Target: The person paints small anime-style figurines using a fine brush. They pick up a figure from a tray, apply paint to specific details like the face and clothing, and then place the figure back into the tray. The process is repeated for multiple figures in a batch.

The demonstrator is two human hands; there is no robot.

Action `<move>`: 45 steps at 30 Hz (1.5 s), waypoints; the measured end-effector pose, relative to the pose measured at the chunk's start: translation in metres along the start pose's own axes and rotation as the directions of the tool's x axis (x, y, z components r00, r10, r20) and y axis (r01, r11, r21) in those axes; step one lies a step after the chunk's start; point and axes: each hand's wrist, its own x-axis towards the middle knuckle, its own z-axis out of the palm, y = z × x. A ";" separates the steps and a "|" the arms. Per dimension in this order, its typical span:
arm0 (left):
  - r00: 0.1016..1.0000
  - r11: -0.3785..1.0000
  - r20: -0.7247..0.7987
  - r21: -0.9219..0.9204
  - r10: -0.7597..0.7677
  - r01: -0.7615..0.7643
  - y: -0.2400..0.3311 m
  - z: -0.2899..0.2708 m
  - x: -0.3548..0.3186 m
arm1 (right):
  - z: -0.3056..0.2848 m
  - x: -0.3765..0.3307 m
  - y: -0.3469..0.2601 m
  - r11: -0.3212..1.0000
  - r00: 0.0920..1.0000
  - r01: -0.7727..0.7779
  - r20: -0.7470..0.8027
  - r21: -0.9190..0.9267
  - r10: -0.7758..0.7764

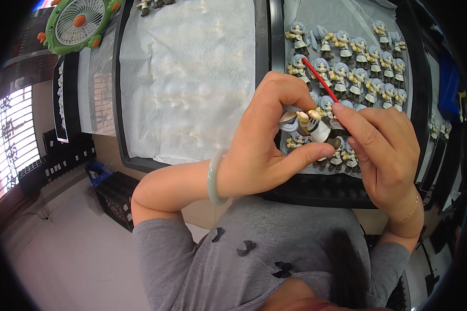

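My left hand (262,137) holds a small figurine (319,129) between thumb and curled fingers. The figurine has pale blue-grey hair, a white outfit and dark boots, and lies tilted on its side. My right hand (386,147) pinches a thin red stick (320,78), like a brush handle, which slants up and left. Its working end is hidden by my fingers, close to the figurine's lower part. My right fingertips are beside the boots; whether they touch them I cannot tell. Beneath both hands, similar figurines (341,76) stand in rows on a paper-lined black tray (342,193).
To the left is another black tray (120,103) lined with white paper, with a few figurines at its far edge. A green fan (62,44) sits at the far left. Stacked black crates (111,199) stand on the floor. A blue container (449,93) is at right.
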 end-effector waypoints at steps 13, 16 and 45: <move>0.998 0.998 -0.020 -0.007 -0.062 0.062 0.002 0.002 -0.001 | 0.004 0.000 -0.001 1.000 1.000 -0.028 0.008 -0.002 0.028; 0.994 0.993 -0.022 -0.046 -0.107 0.106 0.003 0.003 -0.002 | 0.005 0.000 -0.002 0.999 1.000 -0.019 0.002 -0.036 0.019; 0.997 0.997 -0.002 -0.031 -0.076 0.076 0.003 0.003 -0.003 | 0.000 0.000 -0.004 1.000 0.999 -0.030 0.034 -0.003 0.030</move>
